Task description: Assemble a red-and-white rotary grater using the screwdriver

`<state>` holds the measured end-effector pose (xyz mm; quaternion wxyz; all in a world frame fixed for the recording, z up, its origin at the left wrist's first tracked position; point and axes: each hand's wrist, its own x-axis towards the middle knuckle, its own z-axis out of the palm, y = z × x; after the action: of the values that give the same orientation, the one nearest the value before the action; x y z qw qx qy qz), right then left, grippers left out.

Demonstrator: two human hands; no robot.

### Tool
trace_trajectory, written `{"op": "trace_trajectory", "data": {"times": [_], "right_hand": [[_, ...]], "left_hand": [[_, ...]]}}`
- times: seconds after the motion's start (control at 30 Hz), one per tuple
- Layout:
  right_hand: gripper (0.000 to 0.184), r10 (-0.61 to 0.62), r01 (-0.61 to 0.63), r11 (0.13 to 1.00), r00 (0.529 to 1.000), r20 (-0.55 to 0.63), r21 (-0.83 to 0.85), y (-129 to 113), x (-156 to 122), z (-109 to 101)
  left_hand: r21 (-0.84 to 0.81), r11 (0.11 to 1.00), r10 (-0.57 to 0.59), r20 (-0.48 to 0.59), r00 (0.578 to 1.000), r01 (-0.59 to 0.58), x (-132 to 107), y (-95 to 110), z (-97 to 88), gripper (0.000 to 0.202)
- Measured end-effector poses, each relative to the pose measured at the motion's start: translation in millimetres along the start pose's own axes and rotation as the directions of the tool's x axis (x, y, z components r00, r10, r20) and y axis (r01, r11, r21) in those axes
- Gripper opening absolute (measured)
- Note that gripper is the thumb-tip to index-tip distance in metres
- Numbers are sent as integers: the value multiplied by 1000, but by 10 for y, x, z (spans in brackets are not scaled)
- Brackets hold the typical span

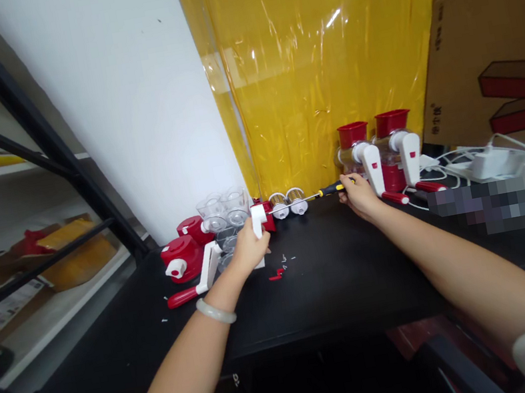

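My left hand [251, 246] is closed around a white crank arm [258, 215], held upright over the table. A screwdriver [333, 189] with a black and yellow handle lies in the grip of my right hand [360, 194]. Its long shaft points left, and the tip is at or close to the crank arm; exact contact is too small to make out. Behind that spot sits a red part, mostly hidden. Two metal grater drums [279, 206] stand just beyond the shaft. Small screws [284, 259] and little red pieces [277, 277] lie on the table in front.
On the black table [340, 291], clear plastic housings [224, 207], red bases [183, 259] and a red-gripped crank [185, 297] sit left. Two assembled rotary graters [400, 155] and white cables [461, 168] are right. Yellow film [319, 58] hangs behind; metal shelving [19, 117] stands left.
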<state>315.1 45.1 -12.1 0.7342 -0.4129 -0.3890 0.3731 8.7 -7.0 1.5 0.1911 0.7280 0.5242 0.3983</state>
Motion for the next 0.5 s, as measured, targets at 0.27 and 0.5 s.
{"op": "trace_trajectory", "data": {"times": [0.27, 0.5], "right_hand": [[29, 33, -32, 999, 999, -29, 3, -27, -13, 7], [44, -9, 11, 994, 1000, 15, -108, -7, -15, -67]], "left_hand": [[20, 1000, 23, 7, 1000, -23, 10, -1, -3, 25], [126, 991, 51, -2, 999, -50, -1, 2, -27, 27]]}}
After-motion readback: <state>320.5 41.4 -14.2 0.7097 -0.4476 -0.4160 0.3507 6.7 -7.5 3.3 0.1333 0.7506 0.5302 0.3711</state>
